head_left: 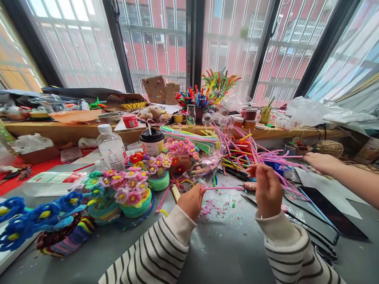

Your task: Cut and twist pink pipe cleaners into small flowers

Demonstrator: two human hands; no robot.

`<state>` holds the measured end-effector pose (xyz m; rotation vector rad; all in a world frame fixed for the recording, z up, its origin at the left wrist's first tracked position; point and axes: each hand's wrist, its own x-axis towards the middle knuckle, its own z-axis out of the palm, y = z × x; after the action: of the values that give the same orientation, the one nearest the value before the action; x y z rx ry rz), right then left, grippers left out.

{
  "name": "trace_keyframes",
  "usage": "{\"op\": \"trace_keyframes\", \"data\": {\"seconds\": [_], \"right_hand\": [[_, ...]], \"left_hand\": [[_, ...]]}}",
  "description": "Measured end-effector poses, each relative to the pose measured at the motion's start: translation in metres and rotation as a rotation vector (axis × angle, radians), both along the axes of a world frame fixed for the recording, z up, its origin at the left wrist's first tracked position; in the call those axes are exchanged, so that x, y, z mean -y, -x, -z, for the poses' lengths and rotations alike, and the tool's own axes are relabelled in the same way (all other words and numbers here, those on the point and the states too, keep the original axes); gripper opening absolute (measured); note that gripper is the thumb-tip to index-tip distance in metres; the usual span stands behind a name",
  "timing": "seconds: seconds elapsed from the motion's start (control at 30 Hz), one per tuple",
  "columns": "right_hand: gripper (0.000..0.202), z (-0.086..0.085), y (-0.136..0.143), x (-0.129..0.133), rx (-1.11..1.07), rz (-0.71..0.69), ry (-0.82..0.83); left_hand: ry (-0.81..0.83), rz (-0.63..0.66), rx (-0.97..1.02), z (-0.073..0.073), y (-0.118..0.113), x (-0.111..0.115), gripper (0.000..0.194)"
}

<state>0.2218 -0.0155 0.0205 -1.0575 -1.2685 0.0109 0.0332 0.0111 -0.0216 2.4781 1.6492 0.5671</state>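
My left hand is closed, pinching one end of a pink pipe cleaner that stretches level to the right above the grey table. My right hand is raised beside the far end of it, fingers curled inward; whether anything is between them is hidden. A small pinkish object lies just left of my right hand, with scissors-like metal blades below. Pink fluff scraps and glitter lie between my hands. Left of my left hand stand pots of pink pipe-cleaner flowers.
At right, another person's hand reaches into a heap of pipe cleaners. A black phone and cables lie right of my right hand. A plastic bottle, a lidded cup and blue flowers stand left. A cluttered wooden shelf runs behind.
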Motion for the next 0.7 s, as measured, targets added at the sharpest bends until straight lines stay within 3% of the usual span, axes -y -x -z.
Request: {"op": "trace_keyframes", "data": {"seconds": [0.13, 0.2, 0.3, 0.5, 0.7], "right_hand": [[0.025, -0.003, -0.015, -0.033, -0.281, -0.063, 0.087], [0.028, -0.001, -0.013, -0.054, -0.251, -0.134, 0.212], [0.028, 0.004, 0.01, -0.083, -0.038, -0.262, 0.39], [0.015, 0.005, 0.073, -0.12, 0.059, -0.388, 0.465], [0.009, 0.004, 0.087, -0.127, 0.042, -0.414, 0.51]], "left_hand": [[0.1, -0.005, 0.335, -0.001, 0.001, 0.001, 0.033], [0.103, 0.012, 0.527, -0.001, 0.001, 0.001, 0.034], [0.096, 0.087, 0.702, -0.001, 0.001, 0.004, 0.034], [0.083, 0.098, 0.76, -0.003, 0.001, 0.006, 0.032], [0.089, 0.096, 0.765, -0.002, 0.002, 0.006, 0.031]]}}
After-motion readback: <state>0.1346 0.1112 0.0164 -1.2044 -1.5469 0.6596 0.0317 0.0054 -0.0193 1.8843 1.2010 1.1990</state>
